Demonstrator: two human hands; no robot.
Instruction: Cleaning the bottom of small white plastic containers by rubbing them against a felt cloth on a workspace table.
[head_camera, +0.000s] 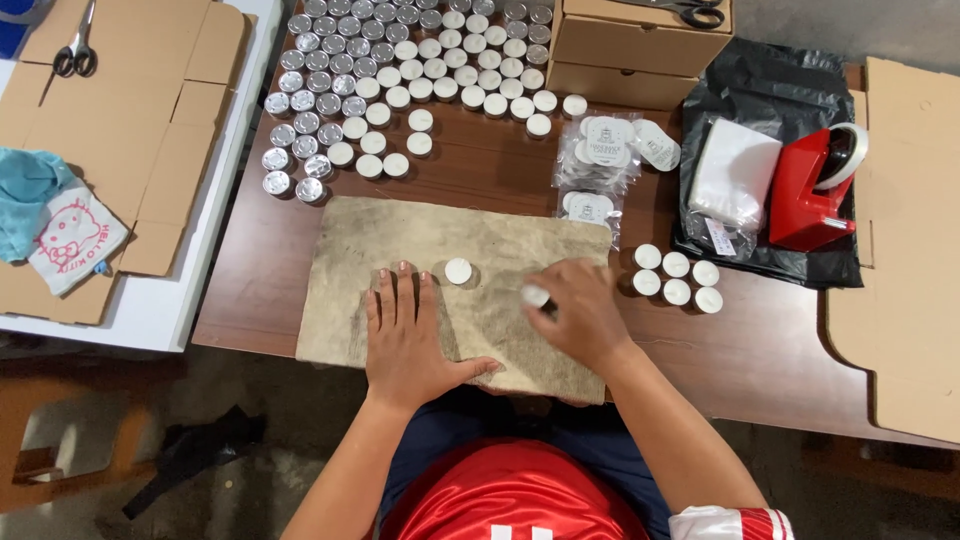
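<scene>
Now tealight (535, 295) in right grip (580, 312).

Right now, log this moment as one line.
left hand: flat on mat | right hand: holding tealight | lone tealight: on mat

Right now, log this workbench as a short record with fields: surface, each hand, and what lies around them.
surface: brown table with a worn grey mat on it
left hand: flat on the mat, palm down, holding nothing
right hand: fingers closed on one small white tealight
on mat: single tealight, apart from both hands
right of mat: cluster of five tealights
far side: many tealights in rows; clear label packets
right side: red tape dispenser on a black bag
</scene>
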